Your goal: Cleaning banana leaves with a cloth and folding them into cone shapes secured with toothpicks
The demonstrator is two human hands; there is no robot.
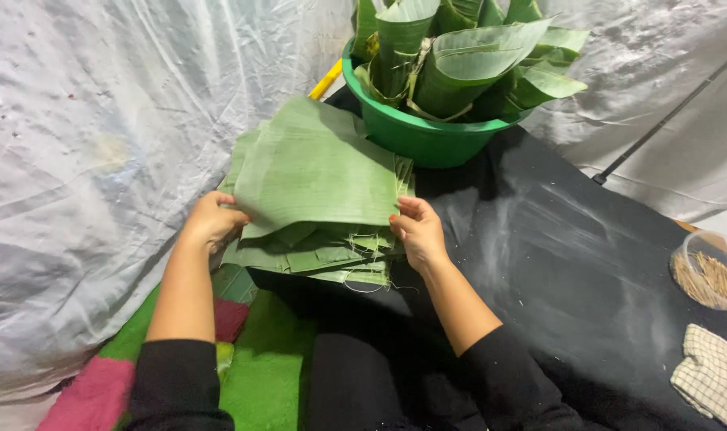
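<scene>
On the far left I see a pale plastic sheet hanging in folds and filling that whole side of the scene. Near the bottom left lies a cloth in green and dark pink patches, partly under my black sleeves.

My left hand comes next. Its grip is closed on the left edge of the top banana leaf, the fingers curled under the edge and the thumb on top. That leaf is a flat, roughly square cut piece, lifted a little at the near side and tilted up toward me. It rests over a stack of cut leaves, whose frayed near edges show loose fibres. The stack lies on the dark cloth, in the middle of the scene, just near the basin.

My right hand holds the right edge of the same top leaf, grip narrow, thumb and fingertips pinching the corner where the leaf meets the stack. Both hands are thus on one leaf, well apart from each other across its width.

Farther back, just beyond the stack and touching its far edge, stands a round green basin filled with rolled banana leaves set upright, some tied with pale strips.

At the right edge, a clear container of thin pale sticks sits on the dark cloth, and near it, lower down, a checked cloth.
</scene>
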